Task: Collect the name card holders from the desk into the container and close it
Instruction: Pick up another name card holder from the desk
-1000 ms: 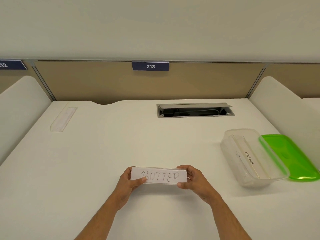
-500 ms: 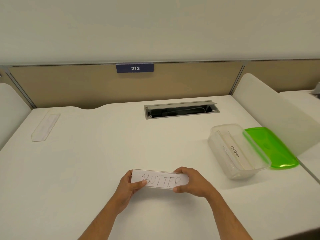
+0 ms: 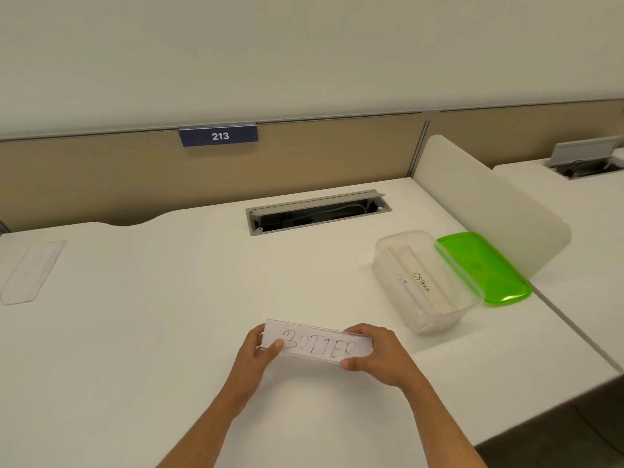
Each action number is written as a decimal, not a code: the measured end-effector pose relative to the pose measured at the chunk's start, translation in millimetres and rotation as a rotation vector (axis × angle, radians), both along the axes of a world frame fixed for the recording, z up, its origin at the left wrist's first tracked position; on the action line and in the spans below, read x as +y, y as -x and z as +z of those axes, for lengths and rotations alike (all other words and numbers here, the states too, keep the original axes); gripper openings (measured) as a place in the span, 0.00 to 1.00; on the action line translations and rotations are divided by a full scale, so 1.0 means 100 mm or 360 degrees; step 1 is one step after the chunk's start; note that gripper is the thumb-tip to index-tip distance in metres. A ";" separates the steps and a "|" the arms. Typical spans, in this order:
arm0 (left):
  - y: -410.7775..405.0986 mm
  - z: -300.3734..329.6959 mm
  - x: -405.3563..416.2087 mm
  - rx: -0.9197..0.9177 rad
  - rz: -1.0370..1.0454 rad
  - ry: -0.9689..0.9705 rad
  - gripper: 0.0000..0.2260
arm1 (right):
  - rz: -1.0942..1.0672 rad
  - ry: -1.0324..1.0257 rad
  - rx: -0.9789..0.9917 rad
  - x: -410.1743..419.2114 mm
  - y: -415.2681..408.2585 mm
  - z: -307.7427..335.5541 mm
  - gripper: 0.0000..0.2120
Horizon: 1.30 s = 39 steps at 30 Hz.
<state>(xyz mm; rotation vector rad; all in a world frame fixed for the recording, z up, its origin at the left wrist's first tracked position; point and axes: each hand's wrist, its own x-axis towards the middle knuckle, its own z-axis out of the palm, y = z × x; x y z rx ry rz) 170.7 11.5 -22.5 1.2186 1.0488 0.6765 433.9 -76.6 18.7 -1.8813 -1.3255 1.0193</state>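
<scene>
The person holds one name card holder, a clear acrylic strip with a paper insert lettered "BUTTER", lifted just above the desk near its front edge. The left hand grips the holder's left end, thumb on the lettered face and fingers curled behind; the right hand grips the right end the same way, so the holder spans the gap between the two hands with its face tilted toward the camera. By its look the holder is light, rigid and smooth (acrylic of this kind probably slips under a loose pinch and may scratch if dropped), so a hold at the short ends, as here, seems the sound choice; a pinch at mid-span would cover the card and give less control of tilt. The container, a clear tub, stands to the right and farther back, apart from both hands, and already holds card holders, one lettered "OSTRICH". Its green lid lies just beside its far right side, off the tub. A second empty-looking holder lies flat at the desk's far left, well apart from the hands. The likely next demand is to carry the held strip rightward and align it lengthwise with the tub.
</scene>
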 end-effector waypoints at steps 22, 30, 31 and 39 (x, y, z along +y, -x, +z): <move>-0.25 -0.58 -0.16 0.1593 -0.0397 -0.1188 0.35 | -0.1342 -0.0439 -0.0279 -0.09 -0.91 0.30 0.27; -0.26 -0.57 -0.17 0.1641 -0.0379 -0.1174 0.33 | -0.1440 -0.0242 -0.0703 0.07 -1.29 0.29 0.27; -0.26 -0.58 -0.17 0.1648 -0.0378 -0.1173 0.33 | -0.1426 -0.0207 -0.0763 0.10 -1.32 0.28 0.27; -0.26 -0.57 -0.18 0.1644 -0.0354 -0.1168 0.32 | -0.1155 0.0018 -0.0973 0.26 -1.59 0.22 0.21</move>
